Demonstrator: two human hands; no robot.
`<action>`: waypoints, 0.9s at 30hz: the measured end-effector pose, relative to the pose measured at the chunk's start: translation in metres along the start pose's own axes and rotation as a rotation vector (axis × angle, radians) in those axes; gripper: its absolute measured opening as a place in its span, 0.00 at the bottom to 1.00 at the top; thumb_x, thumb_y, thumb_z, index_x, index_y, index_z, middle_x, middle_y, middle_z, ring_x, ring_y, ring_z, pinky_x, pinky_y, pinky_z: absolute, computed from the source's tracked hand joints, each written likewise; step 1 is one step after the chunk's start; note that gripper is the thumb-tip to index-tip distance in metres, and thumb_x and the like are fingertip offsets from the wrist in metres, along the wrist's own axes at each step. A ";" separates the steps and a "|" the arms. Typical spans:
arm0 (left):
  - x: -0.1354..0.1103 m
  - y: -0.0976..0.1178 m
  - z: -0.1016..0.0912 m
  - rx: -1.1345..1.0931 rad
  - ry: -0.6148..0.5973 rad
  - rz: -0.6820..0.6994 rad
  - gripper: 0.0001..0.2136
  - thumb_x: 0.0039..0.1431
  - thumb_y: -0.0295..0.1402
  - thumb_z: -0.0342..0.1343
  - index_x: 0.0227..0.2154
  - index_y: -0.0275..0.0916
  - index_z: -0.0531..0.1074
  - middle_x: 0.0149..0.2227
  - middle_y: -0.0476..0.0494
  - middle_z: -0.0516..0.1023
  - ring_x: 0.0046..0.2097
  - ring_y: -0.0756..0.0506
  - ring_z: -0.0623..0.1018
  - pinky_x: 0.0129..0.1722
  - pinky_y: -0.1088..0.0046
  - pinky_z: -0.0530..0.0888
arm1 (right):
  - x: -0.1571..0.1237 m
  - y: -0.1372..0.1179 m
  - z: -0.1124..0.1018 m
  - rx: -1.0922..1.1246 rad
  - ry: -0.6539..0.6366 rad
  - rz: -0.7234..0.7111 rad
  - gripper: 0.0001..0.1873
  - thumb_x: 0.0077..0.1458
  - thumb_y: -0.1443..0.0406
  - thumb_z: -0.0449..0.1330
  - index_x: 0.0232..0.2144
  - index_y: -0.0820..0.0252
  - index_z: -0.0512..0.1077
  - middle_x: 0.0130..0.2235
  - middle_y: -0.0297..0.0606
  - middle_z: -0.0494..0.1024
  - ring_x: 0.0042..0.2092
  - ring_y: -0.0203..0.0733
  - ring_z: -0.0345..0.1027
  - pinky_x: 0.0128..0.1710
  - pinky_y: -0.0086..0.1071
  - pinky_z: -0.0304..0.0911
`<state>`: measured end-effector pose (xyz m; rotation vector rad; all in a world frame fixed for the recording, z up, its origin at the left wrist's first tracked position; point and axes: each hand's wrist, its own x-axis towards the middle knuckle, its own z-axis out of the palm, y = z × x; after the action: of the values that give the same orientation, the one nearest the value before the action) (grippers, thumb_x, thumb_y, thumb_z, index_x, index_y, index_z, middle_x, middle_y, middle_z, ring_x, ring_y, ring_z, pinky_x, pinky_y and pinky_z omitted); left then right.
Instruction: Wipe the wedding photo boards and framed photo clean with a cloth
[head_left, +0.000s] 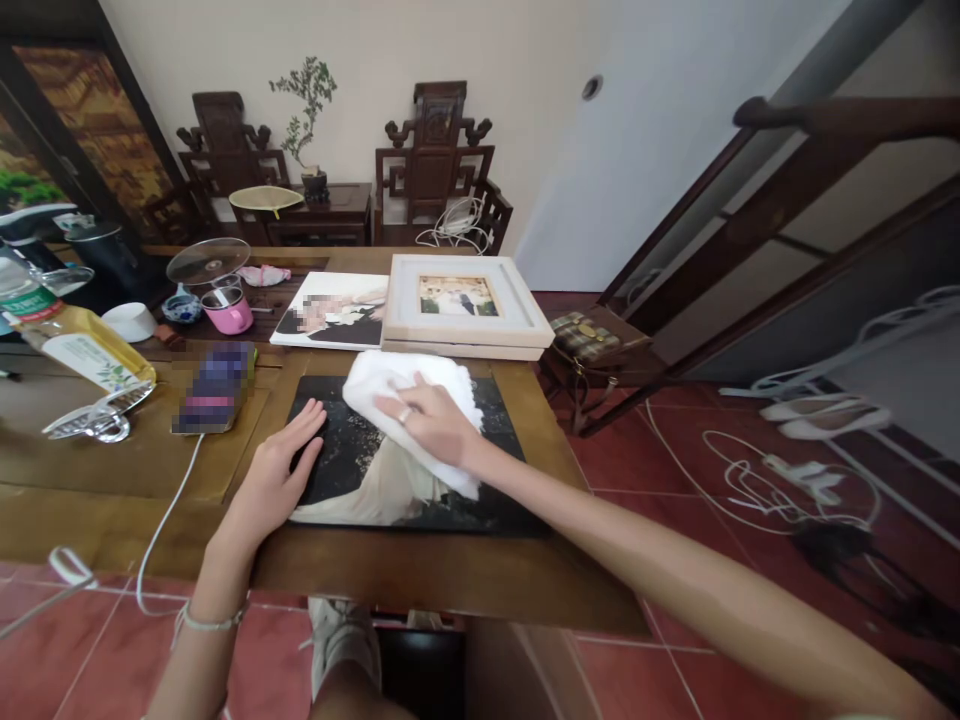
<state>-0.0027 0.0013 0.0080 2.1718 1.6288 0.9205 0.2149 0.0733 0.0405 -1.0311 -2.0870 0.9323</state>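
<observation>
A dark photo panel (pixel 352 480) showing a pale dress lies flat near the front edge of the wooden table (pixel 450 565). Over its upper middle is a folded white towel (pixel 379 378). My right hand (pixel 435 415), a ring on one finger, presses on the towel with its fingers bent into the cloth. At the panel's left edge rests my left hand (pixel 289 460), flat, with the thumb apart from the fingers and nothing held. The towel and my right forearm hide the middle and part of the right side of the picture.
Behind the panel lie a white-framed photo (pixel 517 300) on a stack and a frameless print (pixel 330 310). To the left are a phone (pixel 217 385) on a cable, a clear hair claw (pixel 109 415), an oil bottle (pixel 90 340) and a pink cup (pixel 227 312). A plaid bag (pixel 585 338) sits beyond the right edge.
</observation>
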 end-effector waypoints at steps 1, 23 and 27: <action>0.000 -0.001 0.000 -0.001 0.002 0.003 0.20 0.66 0.39 0.46 0.55 0.33 0.68 0.60 0.37 0.66 0.63 0.42 0.64 0.63 0.58 0.60 | 0.013 -0.001 0.006 0.016 0.011 0.009 0.27 0.60 0.53 0.49 0.15 0.56 0.44 0.15 0.24 0.51 0.23 0.34 0.52 0.61 0.44 0.44; 0.000 -0.003 0.000 -0.037 0.029 -0.018 0.19 0.65 0.40 0.48 0.53 0.36 0.71 0.59 0.39 0.69 0.62 0.42 0.66 0.63 0.57 0.61 | -0.026 0.058 -0.079 0.048 0.122 0.312 0.25 0.50 0.44 0.54 0.16 0.56 0.61 0.21 0.33 0.68 0.32 0.47 0.68 0.43 0.43 0.62; 0.000 -0.003 0.000 -0.036 0.035 -0.020 0.19 0.65 0.40 0.48 0.53 0.38 0.71 0.59 0.40 0.70 0.62 0.42 0.67 0.62 0.56 0.61 | -0.060 0.064 -0.080 0.018 0.130 0.238 0.28 0.51 0.42 0.54 0.14 0.54 0.59 0.31 0.42 0.77 0.53 0.62 0.65 0.55 0.50 0.54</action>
<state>-0.0051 0.0027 0.0062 2.1232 1.6343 0.9795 0.3321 0.0768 0.0203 -1.3158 -1.8743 0.9680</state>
